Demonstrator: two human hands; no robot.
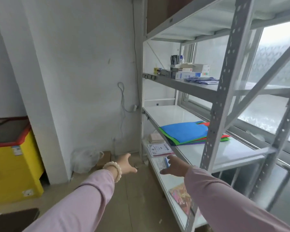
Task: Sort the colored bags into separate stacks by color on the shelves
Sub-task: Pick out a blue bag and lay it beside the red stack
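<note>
Colored bags (182,131) are lying in one flat, mixed pile on the middle shelf (228,153), a blue one on top with green, red and purple edges peeking out beneath. I am judging that no sorting has begun.

Sweeping from the left, I am seeing a yellow chest freezer (12,158) standing against the wall. Next to it, a clear plastic sack (85,159) is slumping on the floor in the corner.

The left hand (126,164), a bead bracelet (113,169) circling its wrist, is hanging in the air with fingers spread, gripping nothing. The right hand (172,166) is reaching out flat and empty, fingers extended. It is hovering over the bottom shelf (167,181), where papers (159,149) are resting.

Both arms are stretching toward the pile, probably because it is sitting ahead of and above the hands and wants two hands to lift it cleanly. Further right, the perforated upright (214,124) is cutting across the pile's right end, so I am expecting the reach to go in left of it.
</note>
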